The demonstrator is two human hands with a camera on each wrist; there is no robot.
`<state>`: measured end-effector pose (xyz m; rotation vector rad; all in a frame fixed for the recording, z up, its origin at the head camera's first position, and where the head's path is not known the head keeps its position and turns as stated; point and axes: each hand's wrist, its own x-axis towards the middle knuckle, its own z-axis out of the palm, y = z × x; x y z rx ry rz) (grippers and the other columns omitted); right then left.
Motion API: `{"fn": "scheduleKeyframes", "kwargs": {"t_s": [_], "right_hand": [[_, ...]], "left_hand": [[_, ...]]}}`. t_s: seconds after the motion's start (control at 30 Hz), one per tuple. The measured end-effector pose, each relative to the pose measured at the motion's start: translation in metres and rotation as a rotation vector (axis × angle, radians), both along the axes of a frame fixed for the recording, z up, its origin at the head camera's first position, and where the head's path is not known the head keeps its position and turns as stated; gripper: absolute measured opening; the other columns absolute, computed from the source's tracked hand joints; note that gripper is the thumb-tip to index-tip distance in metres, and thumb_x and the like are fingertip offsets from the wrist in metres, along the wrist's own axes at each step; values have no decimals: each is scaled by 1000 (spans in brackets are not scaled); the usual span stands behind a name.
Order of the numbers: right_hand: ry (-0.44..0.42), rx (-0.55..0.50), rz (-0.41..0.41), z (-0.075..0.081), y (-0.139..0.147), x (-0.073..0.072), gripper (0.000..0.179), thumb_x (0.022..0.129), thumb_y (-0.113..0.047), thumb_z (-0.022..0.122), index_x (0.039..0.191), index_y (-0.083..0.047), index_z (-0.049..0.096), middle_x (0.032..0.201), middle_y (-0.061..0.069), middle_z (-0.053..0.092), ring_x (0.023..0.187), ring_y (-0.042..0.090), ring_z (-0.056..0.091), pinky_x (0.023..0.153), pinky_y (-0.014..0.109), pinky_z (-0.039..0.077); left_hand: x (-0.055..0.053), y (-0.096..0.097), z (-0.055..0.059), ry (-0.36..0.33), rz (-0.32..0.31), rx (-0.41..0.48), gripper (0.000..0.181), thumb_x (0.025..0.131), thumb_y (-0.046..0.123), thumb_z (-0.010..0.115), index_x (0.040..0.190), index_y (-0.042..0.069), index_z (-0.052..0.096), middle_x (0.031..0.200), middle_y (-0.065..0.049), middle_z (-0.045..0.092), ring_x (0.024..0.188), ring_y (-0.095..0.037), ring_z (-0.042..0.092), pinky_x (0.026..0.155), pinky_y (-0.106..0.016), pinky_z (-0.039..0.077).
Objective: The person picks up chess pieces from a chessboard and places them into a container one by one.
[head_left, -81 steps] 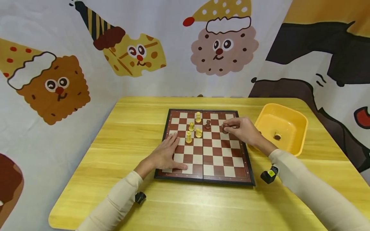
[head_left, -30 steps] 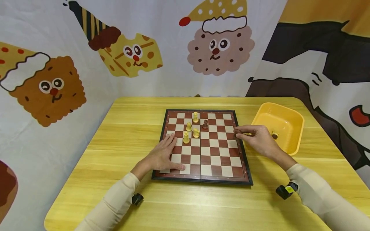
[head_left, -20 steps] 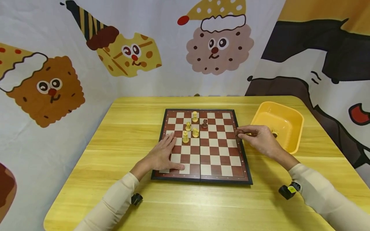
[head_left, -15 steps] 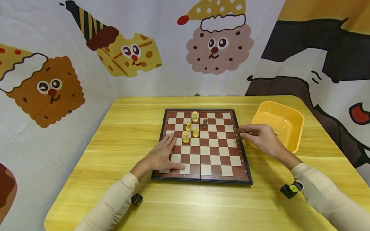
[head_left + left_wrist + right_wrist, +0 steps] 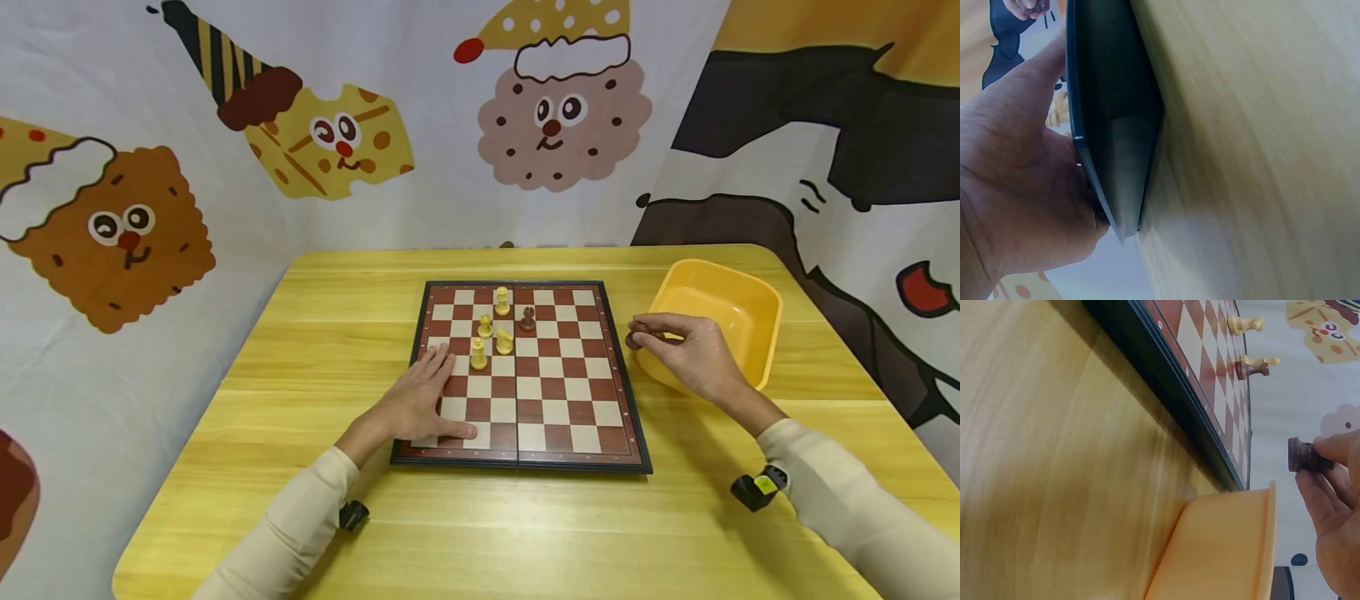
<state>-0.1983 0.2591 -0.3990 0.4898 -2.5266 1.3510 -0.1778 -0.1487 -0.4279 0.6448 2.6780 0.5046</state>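
Observation:
My right hand (image 5: 693, 350) pinches a brown chess piece (image 5: 1302, 455) between thumb and fingertips, its round base facing away from the fingers. The hand hovers past the right edge of the chessboard (image 5: 540, 412), by the near-left rim of the yellow bin (image 5: 738, 304). My left hand (image 5: 416, 400) rests on the board's left side with fingers spread. Beyond it, several cream chess pieces stand, among them a knight (image 5: 504, 342) and a tall piece (image 5: 478, 354). One brown chess piece (image 5: 528, 318) stands to their right.
The board lies on a light wooden table (image 5: 525, 533), its near edge parallel to me. The bin stands at the right, close to the board. Behind the table hangs a cartoon-printed cloth (image 5: 450, 208).
My right hand has moved rightward off the board with the brown chess piece, toward the bin. My left hand stays on the board. The cream piece seen in the bin is now hidden.

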Motion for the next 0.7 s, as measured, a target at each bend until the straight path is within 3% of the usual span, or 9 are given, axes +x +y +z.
{"fn": "scheduleKeyframes", "kwargs": {"t_s": [0.2, 0.37, 0.7], "right_hand": [[-36, -65, -10, 2, 7, 1, 23, 94, 2, 72, 116, 9, 73, 108, 25, 72, 91, 6, 72, 76, 20, 56], [-44, -27, -48, 5, 13, 2, 23, 95, -2, 72, 116, 6, 74, 109, 23, 73, 93, 1, 70, 74, 19, 56], [29, 30, -134, 6, 24, 2, 21, 94, 1, 72, 115, 5, 75, 105, 21, 74, 92, -9, 64, 78, 11, 51]], "left_hand": [[0, 0, 0, 0, -5, 0, 124, 81, 67, 75, 161, -3, 11, 168, -18, -3, 153, -36, -3, 121, -51, 7], [-2, 1, 0, 5, -8, 3, 123, 82, 67, 75, 161, -3, 11, 168, -17, -4, 153, -36, -3, 121, -51, 8], [0, -1, 1, -5, 1, 2, 124, 82, 68, 74, 161, -2, 10, 168, -17, -4, 153, -35, -4, 121, -50, 6]]}}
